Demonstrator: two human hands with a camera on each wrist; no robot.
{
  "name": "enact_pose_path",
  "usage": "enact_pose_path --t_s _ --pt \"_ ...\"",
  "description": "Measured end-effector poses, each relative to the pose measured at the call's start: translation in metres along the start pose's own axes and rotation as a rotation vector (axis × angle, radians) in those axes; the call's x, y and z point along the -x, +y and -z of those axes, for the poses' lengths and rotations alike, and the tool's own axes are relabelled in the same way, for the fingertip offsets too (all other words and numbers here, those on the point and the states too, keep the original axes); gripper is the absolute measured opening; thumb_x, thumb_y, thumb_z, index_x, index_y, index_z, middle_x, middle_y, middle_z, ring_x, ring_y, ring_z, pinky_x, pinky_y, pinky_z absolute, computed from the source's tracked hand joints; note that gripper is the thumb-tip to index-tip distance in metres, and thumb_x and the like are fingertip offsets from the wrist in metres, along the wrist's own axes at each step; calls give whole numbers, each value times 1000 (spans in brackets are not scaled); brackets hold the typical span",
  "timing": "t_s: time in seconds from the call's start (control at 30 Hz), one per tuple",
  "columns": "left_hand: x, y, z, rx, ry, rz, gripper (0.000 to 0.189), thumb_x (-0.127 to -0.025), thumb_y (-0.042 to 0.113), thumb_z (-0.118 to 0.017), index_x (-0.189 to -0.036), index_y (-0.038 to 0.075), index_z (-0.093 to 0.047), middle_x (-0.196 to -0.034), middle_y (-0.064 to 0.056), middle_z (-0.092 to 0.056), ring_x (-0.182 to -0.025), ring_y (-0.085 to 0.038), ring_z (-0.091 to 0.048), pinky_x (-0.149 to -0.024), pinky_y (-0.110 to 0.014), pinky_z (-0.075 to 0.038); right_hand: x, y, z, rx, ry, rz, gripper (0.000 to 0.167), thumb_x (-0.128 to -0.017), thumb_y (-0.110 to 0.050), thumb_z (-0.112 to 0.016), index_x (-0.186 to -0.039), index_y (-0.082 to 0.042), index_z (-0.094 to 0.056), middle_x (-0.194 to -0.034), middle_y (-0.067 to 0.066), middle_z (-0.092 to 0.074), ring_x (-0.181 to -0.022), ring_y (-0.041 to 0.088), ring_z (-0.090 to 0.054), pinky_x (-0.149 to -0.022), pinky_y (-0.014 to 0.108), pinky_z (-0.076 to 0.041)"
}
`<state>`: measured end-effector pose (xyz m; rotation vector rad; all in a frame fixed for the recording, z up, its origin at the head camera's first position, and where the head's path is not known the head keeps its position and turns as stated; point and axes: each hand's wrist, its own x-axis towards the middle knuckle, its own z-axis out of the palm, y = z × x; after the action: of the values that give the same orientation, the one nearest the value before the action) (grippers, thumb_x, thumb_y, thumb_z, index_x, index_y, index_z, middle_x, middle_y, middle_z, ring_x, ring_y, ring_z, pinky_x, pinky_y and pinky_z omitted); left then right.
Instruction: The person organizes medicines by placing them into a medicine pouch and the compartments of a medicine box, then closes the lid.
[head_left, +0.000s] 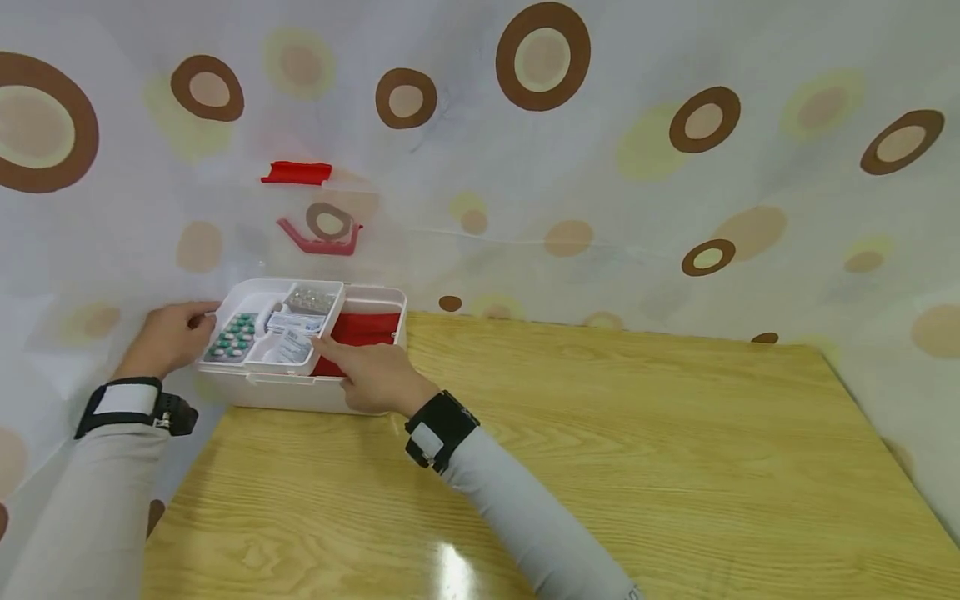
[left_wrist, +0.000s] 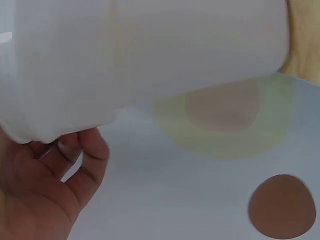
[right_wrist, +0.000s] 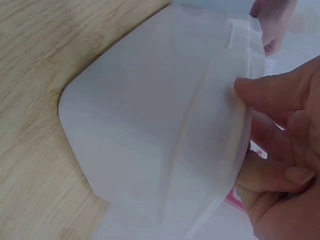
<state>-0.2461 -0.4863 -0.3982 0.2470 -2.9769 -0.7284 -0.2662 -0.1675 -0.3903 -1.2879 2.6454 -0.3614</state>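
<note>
A white medicine box (head_left: pixel 292 393) sits at the table's back left corner, its clear lid (head_left: pixel 262 221) with red parts raised behind it. Inside, a white divided tray (head_left: pixel 251 297) covers the left part and holds a green-and-white capsule blister pack (head_left: pixel 232 337) and several other packs (head_left: pixel 294 322). My left hand (head_left: pixel 167 340) grips the box's left edge, fingers curled against the underside of the rim (left_wrist: pixel 55 135). My right hand (head_left: pixel 386 375) holds the front rim, thumb (right_wrist: pixel 270 92) outside and other fingers over it; its index fingertip reaches the tray's right edge.
Red material (head_left: pixel 367 327) lies in the box's right part. The wood-grain table (head_left: pixel 600 450) stretches to the right. A pale sheet with brown circles (head_left: pixel 465 167) hangs directly behind the box and also lies along the left side.
</note>
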Motion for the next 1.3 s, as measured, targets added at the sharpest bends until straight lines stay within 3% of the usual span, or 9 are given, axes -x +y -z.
enact_pose_path --t_s 0.1,0.2,0.33,0.43,0.57,0.63,0.93,1.13,1.3 --pt "2 -2 -5 10 17 21 53 -108 26 -35 -147 -10 -42 -137 -39 -48 -113 -48 -49 -94 -65 -43 -1 -2 1 6 -18 -11 71 -98 -18 -59 -161 -32 -30 -76 -2 -66 -49 13 -38 -54 22 -35" --pt "4 -3 -12 17 65 16 52 -108 25 -36 -146 -9 -44 -137 -40 -49 -113 -48 -50 -94 -65 -43 -2 -3 0 8 -20 -15 68 -97 -18 -59 -159 -31 -34 -66 -2 -55 -51 14 -41 -56 24 -35" --pt "7 -3 -21 2 135 3 49 -107 24 -38 -147 -5 -45 -124 -38 -57 -96 -42 -52 -78 -55 -45 -1 -1 -3 -13 34 -12 61 -97 -24 -60 -156 -29 -42 -107 -4 -68 -81 12 -61 -73 24 -49" --pt "10 -3 -25 -4 147 16 51 -107 24 -35 -149 -4 -42 -125 -38 -56 -98 -44 -52 -80 -58 -45 2 1 -6 -74 172 -27 48 -99 -30 -61 -147 -23 -55 -140 -3 -59 -113 14 -59 -92 29 -53" --pt "11 -4 -24 45 124 31 53 -108 24 -30 -152 -5 -37 -142 -40 -46 -123 -54 -48 -100 -70 -38 1 16 -10 -177 460 -169 40 -101 -26 -59 -138 -12 -59 -146 6 -51 -126 22 -50 -103 36 -48" --pt "10 -3 -23 71 114 40 54 -109 25 -28 -153 -5 -35 -145 -40 -43 -129 -57 -44 -103 -72 -35 -1 28 -15 -254 536 -263 46 -101 -23 -57 -144 -7 -51 -151 12 -45 -131 27 -47 -107 41 -45" --pt "13 20 -42 73 91 43 52 -109 28 -30 -155 4 -35 -144 -40 -44 -122 -51 -51 -95 -65 -44 -2 76 -26 -924 536 -316 78 -90 0 -47 -160 0 -13 -161 18 -29 -144 33 -35 -120 47 -30" --pt "18 39 -51 92 38 83 54 -110 33 -25 -161 15 -23 -153 -36 -35 -136 -56 -40 -104 -72 -35 10 96 -30 -1016 565 -337 86 -88 2 -48 -162 -5 -5 -166 15 -24 -149 28 -32 -121 45 -29" --pt "22 56 -56 116 30 62 54 -110 32 -25 -162 16 -23 -152 -35 -39 -127 -52 -49 -101 -70 -39 27 110 -29 -1010 513 -322 87 -90 0 -48 -163 -8 -1 -168 12 -11 -153 27 -19 -123 48 -21"
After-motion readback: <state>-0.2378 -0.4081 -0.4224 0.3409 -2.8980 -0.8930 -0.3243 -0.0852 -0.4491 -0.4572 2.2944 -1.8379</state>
